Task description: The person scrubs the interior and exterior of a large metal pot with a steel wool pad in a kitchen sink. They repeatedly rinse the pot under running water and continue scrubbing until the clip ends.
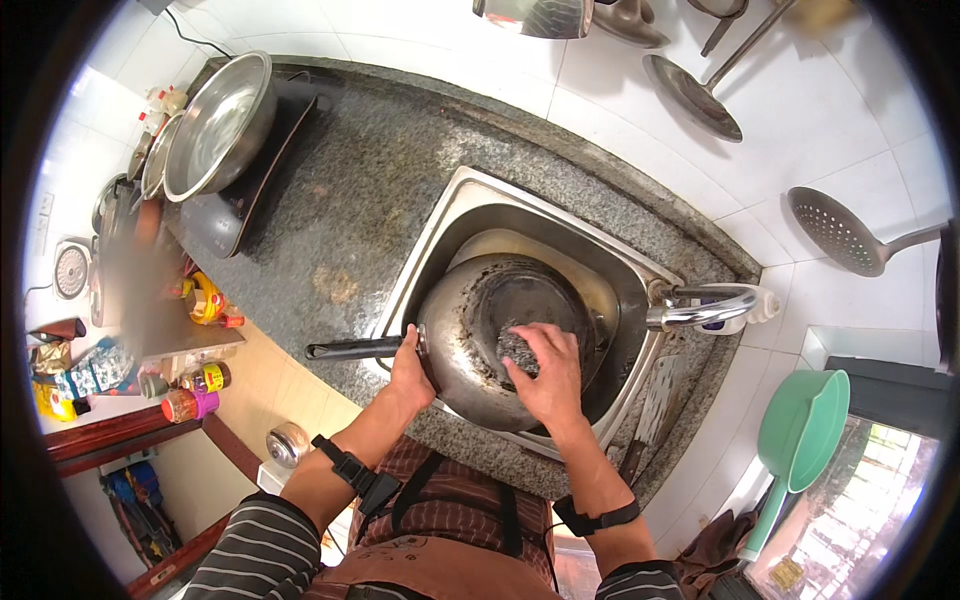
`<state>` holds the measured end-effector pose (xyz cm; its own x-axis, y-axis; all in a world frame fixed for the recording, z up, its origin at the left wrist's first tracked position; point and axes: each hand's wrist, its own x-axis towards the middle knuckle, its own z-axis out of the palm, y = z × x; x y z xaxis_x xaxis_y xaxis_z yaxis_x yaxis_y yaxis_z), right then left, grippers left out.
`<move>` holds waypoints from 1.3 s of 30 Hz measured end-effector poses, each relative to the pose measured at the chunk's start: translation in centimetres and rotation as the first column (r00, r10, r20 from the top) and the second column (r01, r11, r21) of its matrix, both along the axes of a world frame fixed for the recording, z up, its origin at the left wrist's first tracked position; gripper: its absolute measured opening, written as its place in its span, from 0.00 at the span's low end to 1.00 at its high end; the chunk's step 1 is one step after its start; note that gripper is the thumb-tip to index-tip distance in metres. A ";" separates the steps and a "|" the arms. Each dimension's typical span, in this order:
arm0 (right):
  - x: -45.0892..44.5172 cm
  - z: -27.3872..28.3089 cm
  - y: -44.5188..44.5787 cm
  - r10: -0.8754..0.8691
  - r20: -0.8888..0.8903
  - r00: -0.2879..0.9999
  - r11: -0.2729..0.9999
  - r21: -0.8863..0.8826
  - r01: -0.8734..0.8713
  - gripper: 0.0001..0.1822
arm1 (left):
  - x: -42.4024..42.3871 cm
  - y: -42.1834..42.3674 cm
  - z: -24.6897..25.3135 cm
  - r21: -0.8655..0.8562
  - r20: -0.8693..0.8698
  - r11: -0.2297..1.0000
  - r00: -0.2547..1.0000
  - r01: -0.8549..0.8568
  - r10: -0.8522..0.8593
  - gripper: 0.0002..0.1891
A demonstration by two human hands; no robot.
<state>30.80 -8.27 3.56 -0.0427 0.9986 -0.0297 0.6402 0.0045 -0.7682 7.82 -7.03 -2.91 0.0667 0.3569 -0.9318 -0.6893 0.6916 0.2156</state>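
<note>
A metal wok [457, 330] lies bottom-up over the stainless steel sink [442, 206], its round base dark and scorched. My left hand [411, 375] grips the wok where the black handle [356, 349] meets the body; the handle sticks out past the sink's left rim. Pressed to the wok's base is a steel wool scrubber [517, 349], held under the fingers of my right hand [551, 367]. Some cloudy water [517, 244] shows in the sink behind the wok. The underside of the scrubber is hidden.
A chrome faucet [705, 309] curves over the sink's right side. A cleaver [654, 412] rests on the right-hand granite ledge. Farther left, a steel basin [221, 127] sits on an induction cooker [225, 217]. A ladle [694, 97] and a skimmer [840, 232] hang on the tiled wall; a green dipper [799, 431] hangs right.
</note>
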 end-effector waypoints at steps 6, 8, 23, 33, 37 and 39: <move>0.5 -3.4 5.2 -0.036 0.131 0.991 0.994 0.109 0.022 0.22 | 0.7 0.2 -1.3 -0.008 -0.152 1.000 0.988 -0.019 0.018 0.36; 2.8 -5.2 6.2 -0.180 0.212 0.961 0.982 0.100 0.162 0.23 | 0.2 0.5 -1.6 -0.013 -0.208 0.999 0.978 -0.029 0.025 0.32; 10.0 -17.2 7.6 -0.219 0.255 0.942 0.844 -0.434 0.314 0.27 | -2.7 2.2 -1.2 -0.105 -0.461 0.985 0.871 0.137 -0.171 0.26; -0.4 -0.4 2.0 0.127 -0.085 0.988 0.983 -0.123 -0.137 0.24 | -3.2 1.2 -3.9 0.011 -0.476 0.994 0.875 0.105 -0.087 0.28; -0.3 -5.3 6.8 0.051 -0.011 0.999 0.999 -0.004 -0.051 0.20 | -3.1 1.4 -4.0 -0.010 -0.512 0.993 0.852 0.117 -0.106 0.27; 0.3 -6.0 6.9 0.040 0.064 0.997 0.993 -0.113 -0.032 0.20 | -3.1 1.3 -4.1 -0.019 -0.511 0.994 0.853 0.112 -0.106 0.26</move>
